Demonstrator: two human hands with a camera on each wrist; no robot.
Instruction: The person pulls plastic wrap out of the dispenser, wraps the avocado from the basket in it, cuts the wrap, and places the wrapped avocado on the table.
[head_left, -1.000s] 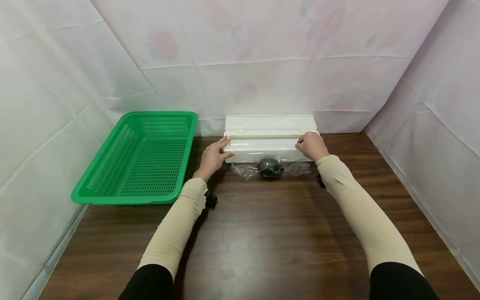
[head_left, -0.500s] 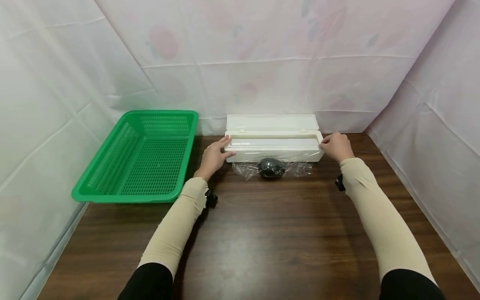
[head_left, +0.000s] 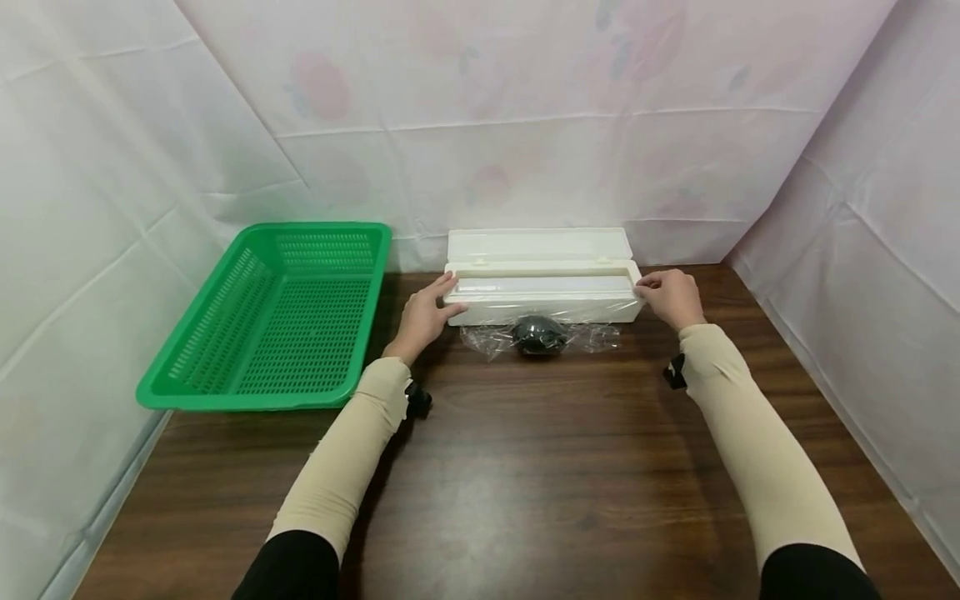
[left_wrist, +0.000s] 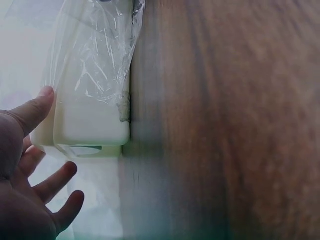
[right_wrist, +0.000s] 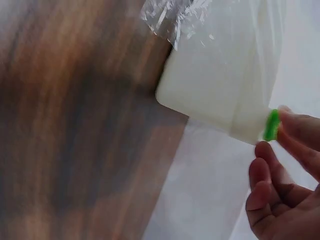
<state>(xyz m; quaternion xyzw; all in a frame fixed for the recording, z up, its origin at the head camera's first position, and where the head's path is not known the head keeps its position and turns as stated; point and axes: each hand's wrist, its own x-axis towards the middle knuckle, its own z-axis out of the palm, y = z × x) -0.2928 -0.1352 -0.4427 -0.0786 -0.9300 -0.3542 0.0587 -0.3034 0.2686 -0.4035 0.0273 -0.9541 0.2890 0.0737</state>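
my left hand (head_left: 422,321) rests at the left end of the white box (head_left: 547,295), its fingers (left_wrist: 56,182) spread apart, the thumb at the front top edge. with my right hand (head_left: 671,300) i pinch a small green tab (right_wrist: 271,126) at the box's right end, thumb and forefinger together on it, the other fingers half bent just beside. the box stands near the far edge of the tabletop (head_left: 540,467), one long side facing me, its lid (head_left: 540,244) raised at the back. clear film (head_left: 487,340) lies over the box's front and crumples out to both sides of a dark round lump (head_left: 538,335), which sits just in front of the box, about halfway along it. a green basket (head_left: 247,402) stands at the far left corner, near my left forearm. pale cloth (head_left: 525,150) with faint pink prints hangs behind the far edge. beige sleeves (head_left: 341,467) cover my forearms.
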